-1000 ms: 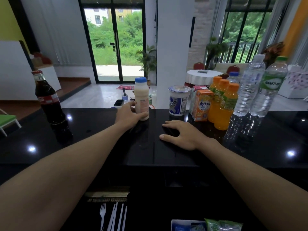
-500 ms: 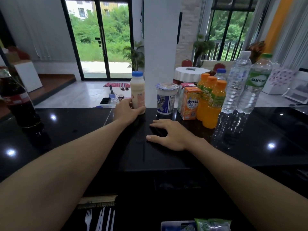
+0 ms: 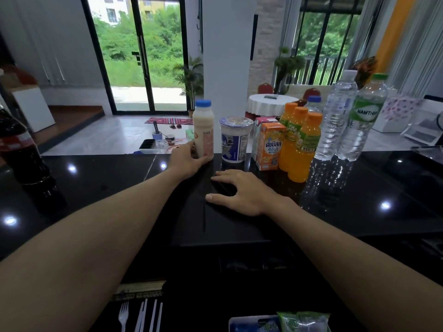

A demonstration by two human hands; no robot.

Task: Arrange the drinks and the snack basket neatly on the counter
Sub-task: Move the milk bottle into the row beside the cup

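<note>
My left hand (image 3: 185, 159) grips the base of a cream milk bottle (image 3: 203, 130) with a blue cap, standing upright at the far edge of the black counter (image 3: 107, 188). My right hand (image 3: 242, 191) lies flat on the counter, fingers apart, holding nothing. To the right of the milk bottle stand a white and blue yogurt cup (image 3: 235, 140), an orange juice carton (image 3: 271, 146), orange juice bottles (image 3: 300, 144) and two clear water bottles (image 3: 352, 116). A dark cola bottle (image 3: 18, 149) stands alone at the far left. The snack basket (image 3: 280, 323) shows at the bottom edge.
White plastic forks and cutlery (image 3: 139, 317) lie on a lower shelf below the counter. A dark tray edge (image 3: 429, 152) sits at the counter's far right. Beyond the counter are a white pillar, glass doors and a round white table.
The view has shifted, so the cola bottle now sits at the left edge. My left hand stays on the milk bottle, close beside the yogurt cup. My right hand has not moved.
</note>
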